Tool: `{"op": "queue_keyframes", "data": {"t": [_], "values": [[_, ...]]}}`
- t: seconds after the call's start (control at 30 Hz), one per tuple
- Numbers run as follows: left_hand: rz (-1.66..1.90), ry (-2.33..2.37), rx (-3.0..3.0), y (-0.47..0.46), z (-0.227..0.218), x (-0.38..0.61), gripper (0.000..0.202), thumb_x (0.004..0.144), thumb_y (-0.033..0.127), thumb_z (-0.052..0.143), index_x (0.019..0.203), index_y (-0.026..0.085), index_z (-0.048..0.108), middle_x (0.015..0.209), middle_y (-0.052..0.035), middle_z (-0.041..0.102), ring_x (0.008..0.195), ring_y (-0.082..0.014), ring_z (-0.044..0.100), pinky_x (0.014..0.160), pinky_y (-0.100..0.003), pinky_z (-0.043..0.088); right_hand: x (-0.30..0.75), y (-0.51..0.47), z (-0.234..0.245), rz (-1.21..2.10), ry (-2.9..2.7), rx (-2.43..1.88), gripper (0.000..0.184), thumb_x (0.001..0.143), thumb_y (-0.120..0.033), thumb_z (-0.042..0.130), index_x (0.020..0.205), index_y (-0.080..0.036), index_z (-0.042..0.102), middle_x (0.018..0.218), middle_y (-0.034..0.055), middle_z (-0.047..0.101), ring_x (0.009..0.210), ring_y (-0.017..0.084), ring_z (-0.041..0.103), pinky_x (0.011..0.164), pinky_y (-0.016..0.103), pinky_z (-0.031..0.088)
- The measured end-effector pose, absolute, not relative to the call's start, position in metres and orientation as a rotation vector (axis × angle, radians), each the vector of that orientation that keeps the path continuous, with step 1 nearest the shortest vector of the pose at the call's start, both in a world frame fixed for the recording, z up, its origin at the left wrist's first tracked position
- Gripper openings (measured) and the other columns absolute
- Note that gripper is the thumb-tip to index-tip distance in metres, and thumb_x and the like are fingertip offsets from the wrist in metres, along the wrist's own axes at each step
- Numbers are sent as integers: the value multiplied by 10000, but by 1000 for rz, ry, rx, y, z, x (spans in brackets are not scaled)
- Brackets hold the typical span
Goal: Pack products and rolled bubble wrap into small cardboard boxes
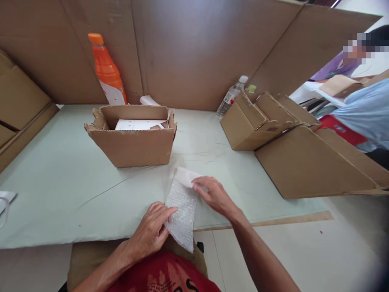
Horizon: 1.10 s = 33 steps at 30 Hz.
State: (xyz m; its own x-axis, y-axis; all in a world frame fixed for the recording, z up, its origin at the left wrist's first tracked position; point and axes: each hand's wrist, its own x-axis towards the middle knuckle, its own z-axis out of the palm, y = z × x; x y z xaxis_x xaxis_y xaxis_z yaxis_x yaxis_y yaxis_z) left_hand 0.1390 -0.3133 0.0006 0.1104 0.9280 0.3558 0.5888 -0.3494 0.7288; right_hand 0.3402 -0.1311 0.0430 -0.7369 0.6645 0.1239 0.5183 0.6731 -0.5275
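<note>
A bubble-wrap pouch [182,211] lies across the near edge of the pale green table [60,182], its lower end hanging over the edge. A white flat item [186,176] sticks out of its far end. My left hand [152,231] pinches the pouch's left side with fingers closed on it. My right hand [212,194] presses on the pouch's upper right, fingertips at the white item. An open cardboard box [133,142] with white boxes [136,124] inside stands just beyond my hands.
An orange bottle [107,73] and a clear water bottle [231,97] stand against the cardboard back wall. Torn cardboard boxes [258,121] and a slanted cardboard panel [310,162] fill the right. Stacked cardboard [18,105] lies at left. Another person [364,109] is at the far right.
</note>
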Motion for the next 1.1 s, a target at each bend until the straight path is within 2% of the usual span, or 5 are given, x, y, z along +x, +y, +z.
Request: {"op": "queue_keyframes", "data": {"t": [0.13,0.27,0.53,0.93,1.1], "values": [[1162,1461,1938,-314,7,141,473,771,21,488,1191,201,609,853,-49,672,822,-204,624,830,-392,516,329,-60,71,709,-2396,-1119,245,928,-372,553,907,-207,733,885,41,769,796,208,679,767,338,520],[1161,1576,1803,-310,16,141,449,811,69,491,1222,213,603,901,-45,703,860,-190,660,823,-338,535,318,-27,87,566,-2095,-1242,370,913,-375,530,1174,-161,682,1193,138,720,1033,263,663,886,422,519],[961,1798,1632,-267,25,134,607,880,226,520,1478,185,424,776,22,628,652,-143,578,643,-261,476,364,-153,57,653,-1983,-1153,231,931,-308,600,1137,-249,686,1124,68,746,1021,237,696,908,417,552],[1054,1819,2128,-258,7,134,662,911,260,606,1507,196,325,1371,-170,566,1236,-309,556,1025,-474,460,345,-226,21,366,-2526,-865,309,909,-164,607,1210,-223,644,1288,126,685,1167,309,621,906,482,503],[1100,1626,2143,-288,16,130,606,913,162,557,1487,214,372,1181,-107,676,1093,-242,622,965,-407,502,341,-211,19,637,-2389,-840,230,993,-156,496,1111,-221,682,1012,72,770,926,217,705,807,382,559]]}}
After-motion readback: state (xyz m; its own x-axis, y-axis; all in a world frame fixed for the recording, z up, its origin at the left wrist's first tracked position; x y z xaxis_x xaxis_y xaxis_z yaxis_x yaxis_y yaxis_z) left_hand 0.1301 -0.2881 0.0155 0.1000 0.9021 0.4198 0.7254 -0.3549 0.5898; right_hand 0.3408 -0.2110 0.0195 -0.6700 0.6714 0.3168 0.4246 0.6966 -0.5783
